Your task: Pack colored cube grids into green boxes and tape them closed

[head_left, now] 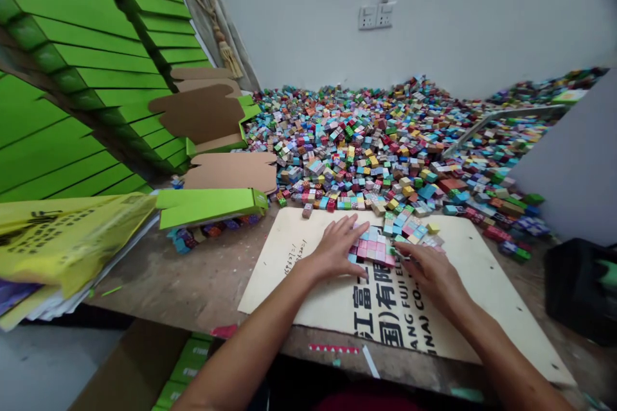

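A compact block of small pink, light-blue and lilac boxes [370,245] lies on a cream printed cardboard sheet [318,305]. My left hand [337,247] is at its left side, fingers spread, the index finger along the far edge and the thumb along the near edge. At the block's right side is my right hand [431,273], its fingers drawn together at the tips. A bit of green shows at those fingertips; what they pinch, if anything, is too small to make out. Loose little boxes [409,226] lie just beyond the right hand.
A big heap of small coloured boxes [347,135] covers the table's back. Green cartons [96,45] are stacked at left, near an open brown-lined box [202,115]. A yellow plastic bag [72,231] lies at the left edge; a black object [581,289] stands at right.
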`<state>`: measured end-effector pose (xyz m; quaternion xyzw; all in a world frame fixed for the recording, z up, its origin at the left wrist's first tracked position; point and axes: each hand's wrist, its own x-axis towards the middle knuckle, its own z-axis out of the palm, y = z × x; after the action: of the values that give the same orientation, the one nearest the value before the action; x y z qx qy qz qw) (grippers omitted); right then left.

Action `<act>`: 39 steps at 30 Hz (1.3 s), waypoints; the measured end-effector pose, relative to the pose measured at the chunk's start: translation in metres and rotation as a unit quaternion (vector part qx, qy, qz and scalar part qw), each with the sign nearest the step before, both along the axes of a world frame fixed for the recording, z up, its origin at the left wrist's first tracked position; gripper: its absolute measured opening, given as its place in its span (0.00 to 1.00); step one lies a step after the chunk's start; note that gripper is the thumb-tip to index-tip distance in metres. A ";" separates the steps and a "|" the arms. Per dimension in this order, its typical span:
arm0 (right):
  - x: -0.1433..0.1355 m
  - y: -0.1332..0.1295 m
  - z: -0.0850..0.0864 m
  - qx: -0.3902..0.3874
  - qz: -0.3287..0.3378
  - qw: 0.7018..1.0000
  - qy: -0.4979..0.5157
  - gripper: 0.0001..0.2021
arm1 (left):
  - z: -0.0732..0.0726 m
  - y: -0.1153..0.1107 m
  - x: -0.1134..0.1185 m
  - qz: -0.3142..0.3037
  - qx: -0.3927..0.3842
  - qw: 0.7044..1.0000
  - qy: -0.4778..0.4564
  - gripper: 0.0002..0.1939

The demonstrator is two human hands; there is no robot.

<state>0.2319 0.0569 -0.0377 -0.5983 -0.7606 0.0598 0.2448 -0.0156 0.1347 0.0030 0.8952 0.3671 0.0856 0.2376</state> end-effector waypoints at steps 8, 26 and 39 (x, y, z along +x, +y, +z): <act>0.028 -0.004 0.008 0.044 -0.043 0.998 0.008 0.13 | -0.014 0.006 0.030 -0.014 0.079 0.997 0.003 0.41; 0.023 0.045 0.053 -0.030 0.121 0.962 -0.244 0.19 | -0.006 -0.003 0.015 -0.049 -0.013 0.998 0.034 0.56; -0.045 -0.013 0.022 0.005 0.157 0.983 -0.099 0.18 | -0.018 -0.003 0.010 -0.053 -0.008 0.998 -0.021 0.58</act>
<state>0.1874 0.0439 -0.0158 -0.4732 -0.8658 0.0344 0.1590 -0.0053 0.1322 -0.0151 0.9094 0.3147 0.0889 0.2570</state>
